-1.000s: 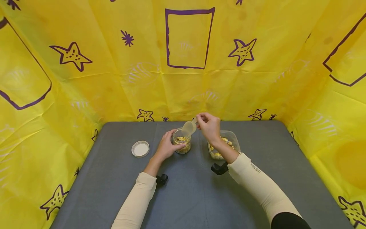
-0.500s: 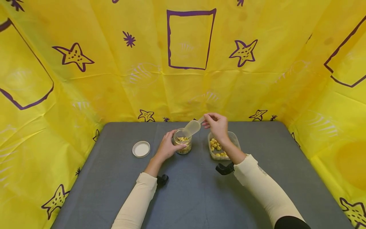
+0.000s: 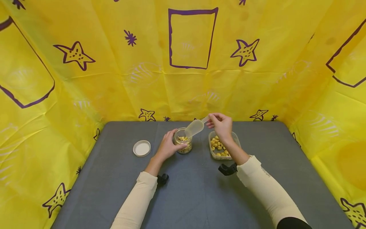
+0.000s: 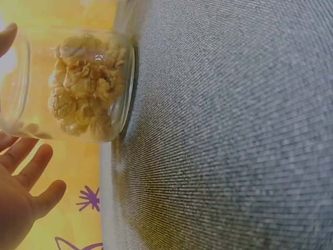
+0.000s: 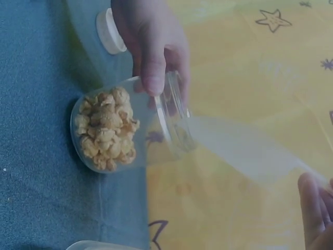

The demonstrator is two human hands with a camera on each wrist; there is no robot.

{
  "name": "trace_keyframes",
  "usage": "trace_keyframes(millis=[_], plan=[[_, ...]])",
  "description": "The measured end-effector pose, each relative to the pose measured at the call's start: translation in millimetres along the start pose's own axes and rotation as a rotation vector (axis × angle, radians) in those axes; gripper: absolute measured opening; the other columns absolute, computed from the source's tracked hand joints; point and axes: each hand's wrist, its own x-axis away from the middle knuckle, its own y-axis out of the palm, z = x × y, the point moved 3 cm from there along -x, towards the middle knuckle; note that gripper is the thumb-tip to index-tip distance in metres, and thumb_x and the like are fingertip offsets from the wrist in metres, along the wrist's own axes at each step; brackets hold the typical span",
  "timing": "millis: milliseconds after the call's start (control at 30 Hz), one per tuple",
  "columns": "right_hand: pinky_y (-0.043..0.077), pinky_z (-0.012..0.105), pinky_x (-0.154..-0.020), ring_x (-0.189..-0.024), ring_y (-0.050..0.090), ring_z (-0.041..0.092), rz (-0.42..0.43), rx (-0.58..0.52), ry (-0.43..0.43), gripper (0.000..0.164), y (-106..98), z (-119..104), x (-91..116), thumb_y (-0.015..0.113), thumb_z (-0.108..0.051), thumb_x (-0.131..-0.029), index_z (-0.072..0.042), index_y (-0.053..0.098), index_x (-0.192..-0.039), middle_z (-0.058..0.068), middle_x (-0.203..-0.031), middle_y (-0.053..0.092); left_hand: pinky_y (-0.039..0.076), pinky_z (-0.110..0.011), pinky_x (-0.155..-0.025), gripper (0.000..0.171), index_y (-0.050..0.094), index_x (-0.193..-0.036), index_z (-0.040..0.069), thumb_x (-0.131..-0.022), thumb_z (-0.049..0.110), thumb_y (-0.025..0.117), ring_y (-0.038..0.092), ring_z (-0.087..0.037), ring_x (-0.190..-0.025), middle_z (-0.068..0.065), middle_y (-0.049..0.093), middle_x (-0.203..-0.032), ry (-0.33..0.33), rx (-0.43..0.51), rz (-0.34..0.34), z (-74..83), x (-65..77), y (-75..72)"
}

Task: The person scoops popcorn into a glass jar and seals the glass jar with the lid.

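Observation:
My left hand (image 3: 167, 147) holds a glass jar (image 3: 186, 149) upright on the table, thumb in front near the neck and fingers behind. Caramel popcorn (image 5: 108, 129) fills roughly the lower part of the jar, as the right wrist view shows. By its handle, my right hand (image 3: 223, 128) pinches a translucent plastic scoop (image 3: 195, 128). The scoop slants down leftward, its lip at the jar's mouth; no popcorn shows in it. Under my right forearm stands a clear plastic container (image 3: 211, 153) with more popcorn (image 3: 216, 143) inside.
A white-lined jar lid (image 3: 141, 148) lies left of my left hand on the grey table (image 3: 188, 197). Yellow cloth (image 3: 137, 92) with purple drawings rises behind and at both sides. Black wrist mounts (image 3: 227, 169) sit under both forearms.
My right hand has moved right, drawing the scoop from above the jar's mouth out toward its right rim. More of the popcorn container shows now. The left hand and jar stay in place.

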Motion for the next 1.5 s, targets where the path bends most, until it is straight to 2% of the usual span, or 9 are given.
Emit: trace_keyframes(millis=[333, 667, 800, 900, 1033, 1233, 1500], plan=[[0.056, 0.024, -0.052, -0.052, 0.065, 0.009, 0.037, -0.059, 0.024, 0.028, -6, 0, -1, 0.066, -0.011, -0.092, 0.016, 0.066, -0.101, -0.004, -0.064, 0.068, 0.037, -0.053, -0.11, 0.092, 0.041, -0.146, 0.007, -0.073, 0.043, 0.084, 0.044, -0.032, -0.13, -0.015, 0.048, -0.142, 0.009, -0.018, -0.005, 1.6, -1.0, -2.2], [0.057, 0.026, -0.054, -0.052, 0.066, 0.009, 0.041, -0.094, 0.049, 0.03, -12, -3, -1, 0.065, -0.009, -0.093, 0.018, 0.064, -0.105, -0.003, -0.064, 0.069, 0.033, -0.055, -0.112, 0.094, 0.04, -0.147, 0.007, -0.073, 0.044, 0.083, 0.037, -0.033, -0.136, -0.014, 0.043, -0.148, 0.049, -0.031, 0.016, 7.3, 0.3, -6.5], [0.057, 0.029, -0.054, -0.052, 0.066, 0.01, 0.049, -0.096, 0.042, 0.028, -16, -4, 0, 0.065, -0.008, -0.093, 0.018, 0.064, -0.104, -0.002, -0.064, 0.07, 0.033, -0.056, -0.112, 0.094, 0.04, -0.147, 0.009, -0.072, 0.046, 0.083, 0.037, -0.032, -0.136, -0.012, 0.042, -0.149, 0.049, -0.024, 0.018, 10.3, 0.4, -8.4], [0.057, 0.027, -0.052, -0.051, 0.065, 0.01, 0.064, -0.117, 0.021, 0.027, -18, -6, 0, 0.064, -0.005, -0.093, 0.02, 0.063, -0.102, -0.003, -0.063, 0.07, 0.033, -0.056, -0.112, 0.094, 0.041, -0.147, 0.01, -0.071, 0.046, 0.084, 0.037, -0.032, -0.136, -0.012, 0.042, -0.149, 0.057, -0.023, 0.028, 13.5, 0.6, -9.6], [0.055, 0.023, -0.05, -0.05, 0.065, 0.009, 0.092, -0.146, -0.005, 0.024, -23, -10, 0, 0.064, -0.004, -0.092, 0.019, 0.063, -0.1, -0.002, -0.063, 0.07, 0.032, -0.056, -0.112, 0.093, 0.042, -0.146, 0.009, -0.071, 0.045, 0.084, 0.036, -0.032, -0.137, -0.013, 0.042, -0.149, 0.087, -0.014, 0.05, 19.4, 0.5, -10.6], [0.055, 0.023, -0.051, -0.051, 0.065, 0.01, 0.117, -0.157, -0.001, 0.024, -32, -12, 1, 0.065, -0.006, -0.093, 0.017, 0.064, -0.1, -0.002, -0.064, 0.07, 0.031, -0.054, -0.114, 0.09, 0.044, -0.145, 0.01, -0.072, 0.043, 0.084, 0.035, -0.03, -0.138, -0.011, 0.043, -0.147, 0.119, -0.011, 0.083, 26.4, -0.5, -11.4], [0.054, 0.023, -0.048, -0.048, 0.065, 0.01, 0.154, -0.197, -0.004, 0.014, -46, -13, 0, 0.065, -0.005, -0.092, 0.009, 0.066, -0.093, 0.0, -0.062, 0.07, 0.03, -0.054, -0.114, 0.087, 0.046, -0.143, 0.007, -0.072, 0.038, 0.085, 0.033, -0.032, -0.139, -0.014, 0.044, -0.144, 0.183, -0.002, 0.117, 38.5, 1.2, -11.3]])
